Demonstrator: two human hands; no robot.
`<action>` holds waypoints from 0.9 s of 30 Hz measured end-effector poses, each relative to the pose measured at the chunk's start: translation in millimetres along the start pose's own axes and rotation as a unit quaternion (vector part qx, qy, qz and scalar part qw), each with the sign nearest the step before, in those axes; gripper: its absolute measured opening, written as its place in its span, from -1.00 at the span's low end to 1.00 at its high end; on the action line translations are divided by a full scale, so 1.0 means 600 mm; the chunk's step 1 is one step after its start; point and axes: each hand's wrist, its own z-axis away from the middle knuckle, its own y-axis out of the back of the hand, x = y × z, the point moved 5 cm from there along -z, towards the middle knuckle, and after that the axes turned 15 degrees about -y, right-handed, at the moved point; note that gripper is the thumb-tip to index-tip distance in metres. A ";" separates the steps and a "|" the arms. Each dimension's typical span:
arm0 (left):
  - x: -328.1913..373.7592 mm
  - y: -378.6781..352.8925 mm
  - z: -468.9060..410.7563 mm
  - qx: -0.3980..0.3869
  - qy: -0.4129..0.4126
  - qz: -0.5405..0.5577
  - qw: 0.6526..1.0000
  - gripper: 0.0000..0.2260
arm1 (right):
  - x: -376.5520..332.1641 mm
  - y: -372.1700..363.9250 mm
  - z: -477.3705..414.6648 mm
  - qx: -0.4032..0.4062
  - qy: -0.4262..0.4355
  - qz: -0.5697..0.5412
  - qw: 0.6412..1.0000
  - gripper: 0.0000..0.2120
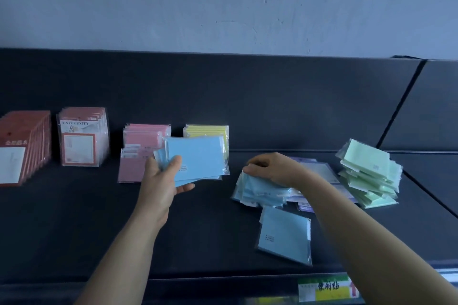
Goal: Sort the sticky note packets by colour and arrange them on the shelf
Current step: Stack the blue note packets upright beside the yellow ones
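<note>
My left hand (162, 178) holds a small stack of blue sticky note packets (198, 158) above the shelf, thumb on top. My right hand (270, 168) grips the top of a loose pile of blue packets (260, 193) lying on the shelf. One more blue packet (285, 234) lies alone nearer the front edge. Pink packets (141, 146) stand in a row at the back left, with yellow packets (210, 130) beside them, partly hidden by the held stack. A heap of green packets (369, 173) sits at the right. Purple packets (319, 176) lie under my right wrist.
Red notepad packs (84, 136) and darker red ones (22, 148) stand at the far left of the dark shelf (74, 218). A price label (327, 287) is on the shelf's front edge. A dark back panel rises behind, with a divider line at the right.
</note>
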 end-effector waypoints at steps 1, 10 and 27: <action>0.000 -0.002 0.000 0.000 -0.001 0.002 1.000 -0.81 | 0.001 -0.003 0.009 0.000 0.002 0.000 1.000 -0.64; 0.002 -0.030 0.014 -0.004 -0.010 0.023 1.000 -0.85 | 0.011 -0.020 0.053 0.000 0.016 -0.006 1.000 -0.64; 0.021 -0.125 -0.003 -0.097 -0.042 0.007 0.994 -0.83 | 0.067 0.025 0.017 -0.027 -0.097 -0.274 0.956 -0.71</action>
